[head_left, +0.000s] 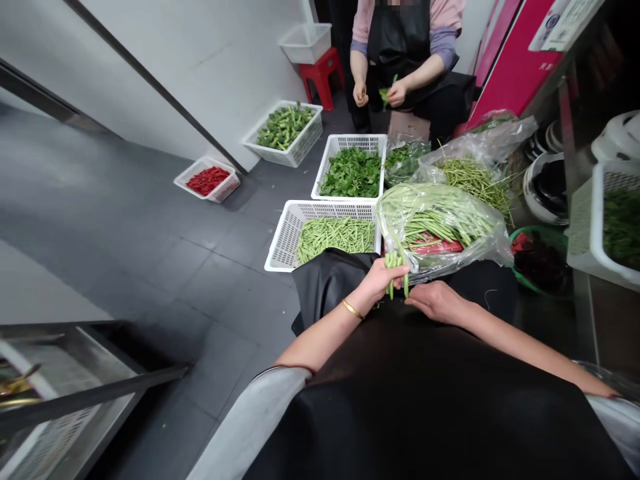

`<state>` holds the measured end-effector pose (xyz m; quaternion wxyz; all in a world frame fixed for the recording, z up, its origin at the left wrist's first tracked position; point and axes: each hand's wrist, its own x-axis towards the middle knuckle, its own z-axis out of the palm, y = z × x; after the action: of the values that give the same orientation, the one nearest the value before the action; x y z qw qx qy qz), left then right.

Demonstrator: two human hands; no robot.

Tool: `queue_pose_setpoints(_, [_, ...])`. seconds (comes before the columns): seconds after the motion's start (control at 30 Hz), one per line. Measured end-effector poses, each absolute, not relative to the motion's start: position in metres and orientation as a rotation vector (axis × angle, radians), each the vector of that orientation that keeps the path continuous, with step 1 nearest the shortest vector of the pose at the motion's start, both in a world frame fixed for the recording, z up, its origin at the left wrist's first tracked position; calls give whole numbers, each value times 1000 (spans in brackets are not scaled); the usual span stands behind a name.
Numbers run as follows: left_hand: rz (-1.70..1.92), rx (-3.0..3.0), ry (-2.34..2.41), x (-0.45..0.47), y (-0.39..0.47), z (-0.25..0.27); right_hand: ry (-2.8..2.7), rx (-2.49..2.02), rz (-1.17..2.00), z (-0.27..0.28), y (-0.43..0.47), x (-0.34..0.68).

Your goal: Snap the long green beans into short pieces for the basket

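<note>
Way in past the bean basket (286, 233): open on its left, crowded on its right.
We could pass over the bare floor (220, 267) to its left; the bulging plastic bag (445, 217) blocks its right, the greens basket (357, 142) stands just behind, and our apron (327, 275) covers part of its near edge.

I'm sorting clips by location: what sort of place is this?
Likely a restaurant's prep area: white baskets of green beans and leafy greens, a tiled floor, and a person in a black apron.
</note>
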<state>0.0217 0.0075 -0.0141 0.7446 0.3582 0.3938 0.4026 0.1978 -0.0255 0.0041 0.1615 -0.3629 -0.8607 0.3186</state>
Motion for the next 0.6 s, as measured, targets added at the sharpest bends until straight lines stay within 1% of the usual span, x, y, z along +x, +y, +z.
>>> queue_pose_setpoints(0.1, [717, 850, 800, 15, 3, -15, -2635, -725, 1066, 23, -22, 189])
queue_pose_setpoints(0.17, [736, 788, 756, 14, 3, -15, -2597, -609, 1159, 44, -21, 183])
queue_pose_setpoints(0.27, [837, 659, 732, 12, 8, -14, -2366, -678, 1220, 71, -17, 182])
queue_pose_setpoints(0.33, [829, 630, 725, 8, 11, -13, -2290, -805, 1311, 77, -11, 190])
queue_pose_setpoints(0.43, [675, 658, 658, 4, 11, -10, -2239, -1044, 1597, 62, 1, 205])
queue_pose_setpoints(0.5, [580, 676, 586, 3, 9, -8, -1982, -1173, 1710, 44, 6, 205])
queue_pose_setpoints(0.57, [564, 676, 552, 6, 7, -7, -1700, -1182, 1684, 28, 8, 196])
queue_pose_setpoints(0.6, [579, 665, 554, 7, 7, -7, -1626, -1179, 1618, 21, 9, 190])
